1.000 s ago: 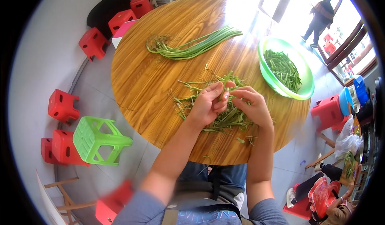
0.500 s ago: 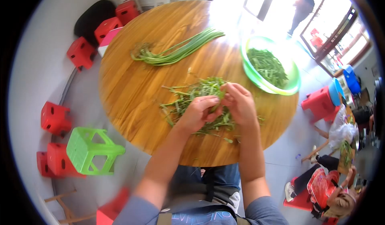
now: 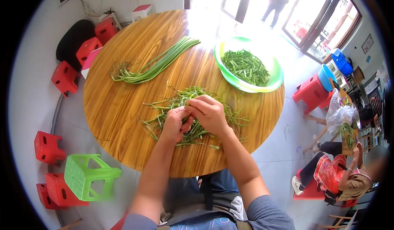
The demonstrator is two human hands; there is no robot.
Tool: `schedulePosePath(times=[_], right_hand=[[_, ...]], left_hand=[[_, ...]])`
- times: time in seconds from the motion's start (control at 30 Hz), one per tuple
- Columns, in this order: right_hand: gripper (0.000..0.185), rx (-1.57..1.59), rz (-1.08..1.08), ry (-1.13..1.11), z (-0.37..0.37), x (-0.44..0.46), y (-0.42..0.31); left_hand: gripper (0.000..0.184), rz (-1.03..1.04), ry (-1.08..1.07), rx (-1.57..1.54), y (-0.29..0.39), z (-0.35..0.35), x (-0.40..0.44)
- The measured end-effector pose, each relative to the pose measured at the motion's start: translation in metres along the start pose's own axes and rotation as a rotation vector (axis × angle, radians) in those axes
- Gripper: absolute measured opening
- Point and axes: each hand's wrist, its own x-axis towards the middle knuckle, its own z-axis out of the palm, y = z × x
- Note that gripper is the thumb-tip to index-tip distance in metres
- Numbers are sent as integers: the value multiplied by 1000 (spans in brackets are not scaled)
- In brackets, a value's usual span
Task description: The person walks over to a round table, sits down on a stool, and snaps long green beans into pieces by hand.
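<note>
Both hands meet over a loose pile of green stems and trimmings (image 3: 193, 136) on the round wooden table (image 3: 119, 127). My left hand (image 3: 175, 124) has curled fingers, with a bit of green stem partly showing in them. My right hand (image 3: 207, 113) touches it, thumb and fingers pinched together; what they hold is too small to name. Farther back on the left lies a bundle of long green stalks (image 3: 158, 66) with stringy roots. A green-rimmed basin (image 3: 277, 82) at the table's back right holds cut green pieces (image 3: 245, 68).
A green stool (image 3: 84, 176) and red stools (image 3: 48, 148) stand left. At right are a red stool (image 3: 310, 91) with a blue basin (image 3: 326, 77), a plastic bag (image 3: 340, 115) and a seated person (image 3: 349, 183). Another person (image 3: 278, 2) stands by the glass doors.
The view has swung, so the table and basin sit farther left in the picture. My hands have stayed together over the pile; the stem that stuck up between them earlier no longer shows.
</note>
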Motion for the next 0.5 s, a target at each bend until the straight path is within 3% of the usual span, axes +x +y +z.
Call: schedulePosePath(times=[0.2,0.33,0.5], right_hand=[[13,-87,-168,-50,-2,2,-3],[14,-58,-69,-29,4,0,-4],[13,-112,-72,20,-5,7,-14]], left_hand=[[16,81,17,121,-15,-15,10],[18,21,25,-67,-14,-13,10],[20,114,-38,110,-7,-8,3]])
